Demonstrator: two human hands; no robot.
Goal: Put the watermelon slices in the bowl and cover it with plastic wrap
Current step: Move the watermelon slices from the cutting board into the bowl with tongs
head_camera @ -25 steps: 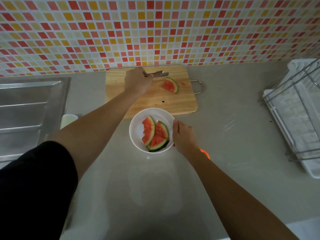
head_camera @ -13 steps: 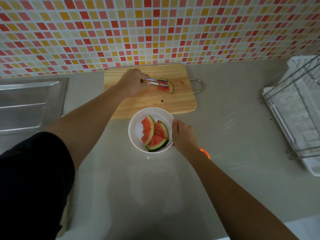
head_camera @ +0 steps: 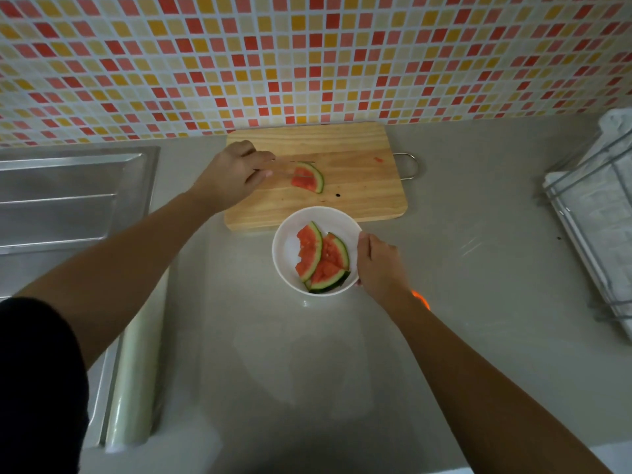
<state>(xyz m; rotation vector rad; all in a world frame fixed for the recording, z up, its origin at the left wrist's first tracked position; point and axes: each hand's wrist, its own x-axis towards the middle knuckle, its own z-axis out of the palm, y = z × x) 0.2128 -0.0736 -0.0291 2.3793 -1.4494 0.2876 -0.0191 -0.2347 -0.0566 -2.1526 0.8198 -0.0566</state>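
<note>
A white bowl point(head_camera: 290, 248) stands on the counter just in front of a wooden cutting board point(head_camera: 359, 186). Three watermelon slices point(head_camera: 319, 260) lie in the bowl. One more watermelon slice point(head_camera: 307, 177) is on the board, pinched between metal tongs point(head_camera: 284, 167) that my left hand point(head_camera: 232, 176) grips. My right hand point(head_camera: 379, 265) holds the bowl's right rim. A roll of plastic wrap point(head_camera: 135, 381) lies on the counter at the lower left, partly under my left arm.
A steel sink point(head_camera: 68, 196) fills the left side. A wire dish rack point(head_camera: 595, 230) on a white tray stands at the right. The tiled wall rises right behind the board. A small red fruit scrap point(head_camera: 378, 159) lies on the board's right part.
My left hand brought the tongs from the board's back edge down onto the last slice and closed them on it; the slice has shifted left. The right hand has stayed on the bowl.
</note>
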